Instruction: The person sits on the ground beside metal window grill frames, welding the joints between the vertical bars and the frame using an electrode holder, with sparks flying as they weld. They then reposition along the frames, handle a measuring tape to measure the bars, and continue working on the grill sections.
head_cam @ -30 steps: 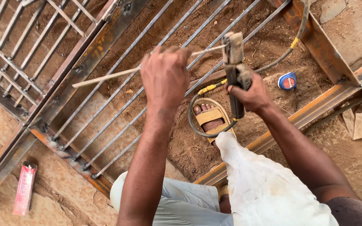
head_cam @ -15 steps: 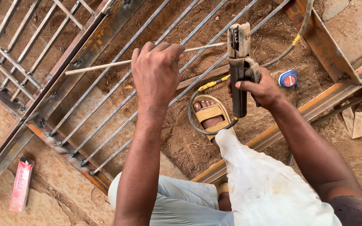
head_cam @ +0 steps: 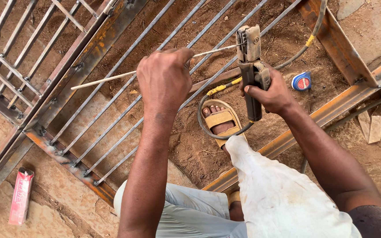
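Now the left hand (head_cam: 166, 79) pinches the welding rod (head_cam: 106, 78), raised since a second ago, its tip entering the electrode holder (head_cam: 251, 66) gripped by the right hand (head_cam: 272, 92), above the steel grille (head_cam: 111, 110) on the ground.

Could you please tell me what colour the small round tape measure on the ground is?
The tape measure is blue with a red centre, seen in the head view.
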{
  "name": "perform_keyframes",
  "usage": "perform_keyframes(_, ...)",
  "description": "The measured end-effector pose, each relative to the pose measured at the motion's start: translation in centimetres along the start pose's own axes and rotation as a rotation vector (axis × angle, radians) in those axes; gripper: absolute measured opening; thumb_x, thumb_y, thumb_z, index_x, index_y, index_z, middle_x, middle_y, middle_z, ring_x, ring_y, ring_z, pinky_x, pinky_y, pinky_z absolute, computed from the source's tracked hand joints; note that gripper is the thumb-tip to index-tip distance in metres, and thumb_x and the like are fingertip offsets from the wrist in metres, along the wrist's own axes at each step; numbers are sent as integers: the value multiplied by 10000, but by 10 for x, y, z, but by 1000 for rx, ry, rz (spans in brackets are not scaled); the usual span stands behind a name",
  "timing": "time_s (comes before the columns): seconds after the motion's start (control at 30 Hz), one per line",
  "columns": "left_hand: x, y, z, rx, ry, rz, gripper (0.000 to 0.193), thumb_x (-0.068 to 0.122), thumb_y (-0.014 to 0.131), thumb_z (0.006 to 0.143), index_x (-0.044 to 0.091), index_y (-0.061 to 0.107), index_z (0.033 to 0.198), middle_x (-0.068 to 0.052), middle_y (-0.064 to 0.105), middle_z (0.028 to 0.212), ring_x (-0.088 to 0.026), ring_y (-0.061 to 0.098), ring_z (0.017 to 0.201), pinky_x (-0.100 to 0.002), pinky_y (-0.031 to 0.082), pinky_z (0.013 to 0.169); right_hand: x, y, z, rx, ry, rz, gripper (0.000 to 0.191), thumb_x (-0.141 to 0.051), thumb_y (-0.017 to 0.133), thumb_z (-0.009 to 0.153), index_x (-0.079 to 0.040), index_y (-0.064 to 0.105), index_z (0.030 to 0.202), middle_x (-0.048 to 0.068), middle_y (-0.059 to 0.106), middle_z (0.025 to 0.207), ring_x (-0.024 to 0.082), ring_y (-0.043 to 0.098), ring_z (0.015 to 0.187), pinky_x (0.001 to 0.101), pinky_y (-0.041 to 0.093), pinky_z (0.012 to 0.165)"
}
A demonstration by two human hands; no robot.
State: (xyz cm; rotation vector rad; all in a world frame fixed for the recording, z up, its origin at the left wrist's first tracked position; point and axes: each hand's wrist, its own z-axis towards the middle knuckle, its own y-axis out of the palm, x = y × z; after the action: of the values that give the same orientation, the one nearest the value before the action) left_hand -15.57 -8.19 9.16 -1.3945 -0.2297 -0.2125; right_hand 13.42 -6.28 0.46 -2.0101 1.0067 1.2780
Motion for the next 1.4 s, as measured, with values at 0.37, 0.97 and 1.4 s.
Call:
perform_keyframes(0.37,19,7,0,-201,-97,28,241,48,605,1039,134,748,865,-44,711,688,-157,631,594,-395,501,533,-1,-2,0,93,62,-210,408,-150,677,852,-27,554,1221,99,730,932,191,736,828,411,642,827)
perform_keyframes(0.97,26,21,5,-60,-55,12,160,188,666,1019,122,748,898,-60,749,825,-209,682,823,-472,502,796,5,10,4,103,153,-224,642,-411,756,882,-30,507,1334,163,661,1060,259,692,971,457,596,869)
perform_keyframes(1.4,-13,127,-142,-141,-802,-168,965,649,467,947,131,86,1667,-139,1,1741,-362,-14,1599,-571,13,1281,13,-45,-12,600,-497,-312,665,-265,874,959,-78,395,1380,120,621,1128,189,742,940,375,684,858)
